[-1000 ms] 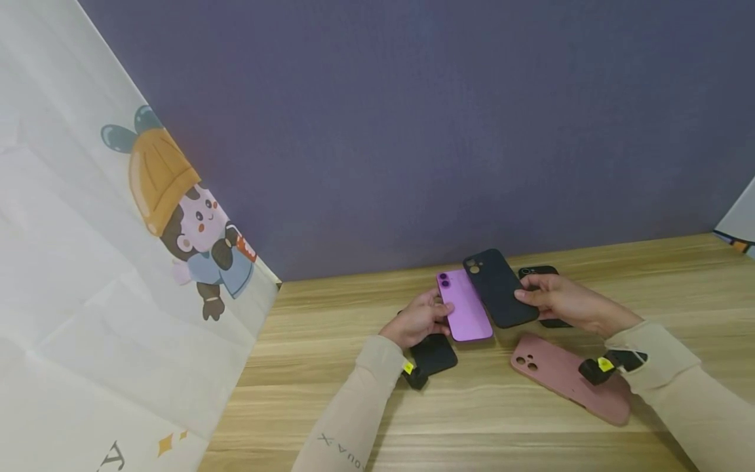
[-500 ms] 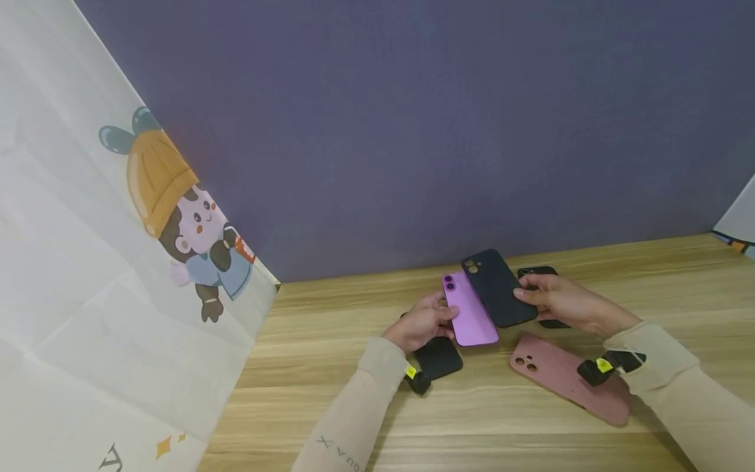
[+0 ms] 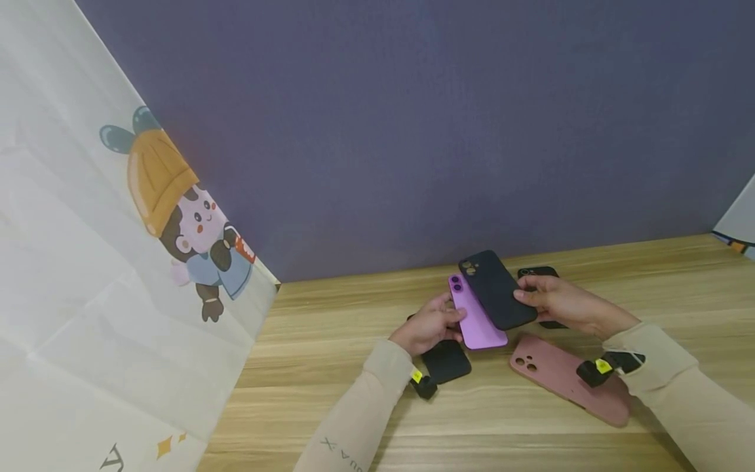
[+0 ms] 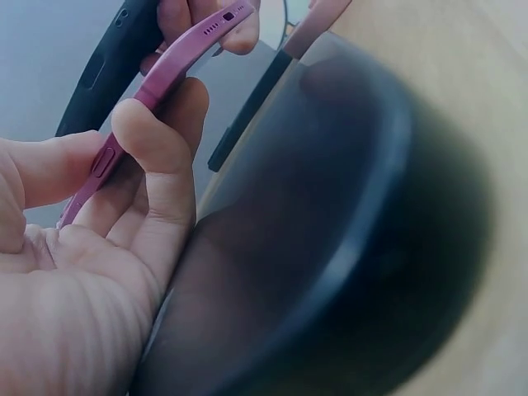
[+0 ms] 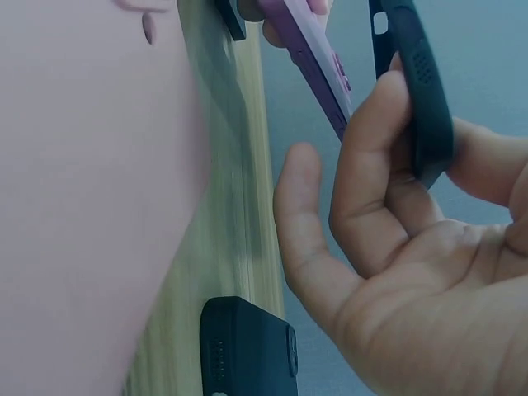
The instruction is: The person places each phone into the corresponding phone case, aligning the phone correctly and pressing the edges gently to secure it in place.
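My left hand grips a purple phone by its left edge, thumb on the back and fingers underneath; its two camera lenses face up. My right hand pinches a black phone case by its right edge, camera cutout at the far left corner. The case overlaps the phone's right side in the head view. In the right wrist view, the held phone case is edge-on, apart from the phone. From the left wrist, the phone's lower edge with its port shows between thumb and fingers.
Below my left hand a flat black phone-shaped thing lies on the wooden table. A pink phone case lies under my right wrist. Behind my right hand is another black phone or case, partly hidden. A dark blue wall stands at the back.
My left hand has moved right with the purple phone, bringing it further under the black case in the head view. My right hand and the case have barely moved.
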Tool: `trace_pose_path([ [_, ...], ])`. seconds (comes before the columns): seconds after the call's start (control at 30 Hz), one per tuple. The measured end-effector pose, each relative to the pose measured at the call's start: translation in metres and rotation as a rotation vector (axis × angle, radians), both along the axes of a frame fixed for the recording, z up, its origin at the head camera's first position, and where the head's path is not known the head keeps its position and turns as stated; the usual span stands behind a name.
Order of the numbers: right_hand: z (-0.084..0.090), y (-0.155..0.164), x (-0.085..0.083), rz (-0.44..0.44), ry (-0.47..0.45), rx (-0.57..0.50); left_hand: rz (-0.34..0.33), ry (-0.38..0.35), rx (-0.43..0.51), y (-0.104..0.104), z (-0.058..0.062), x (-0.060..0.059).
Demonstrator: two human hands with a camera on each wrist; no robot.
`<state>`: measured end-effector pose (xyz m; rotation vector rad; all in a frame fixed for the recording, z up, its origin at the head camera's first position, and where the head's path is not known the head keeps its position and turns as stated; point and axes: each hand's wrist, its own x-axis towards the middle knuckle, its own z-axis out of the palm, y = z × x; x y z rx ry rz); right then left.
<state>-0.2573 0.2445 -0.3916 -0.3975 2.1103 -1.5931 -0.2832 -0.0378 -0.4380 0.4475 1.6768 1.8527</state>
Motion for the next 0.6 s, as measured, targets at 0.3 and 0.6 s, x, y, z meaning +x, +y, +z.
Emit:
trace_pose_path([
  [0.3,-0.0006,-0.0005,0.0009,0.025,-0.003,-0.012,0.001,0.000,0.020,0.0005,0.0005,0.0004],
  [0.6,-0.0051,-0.0013,-0.0009,0.033,0.004,-0.012,0.001,0.001,0.036,0.0011,-0.0014,-0.0003],
])
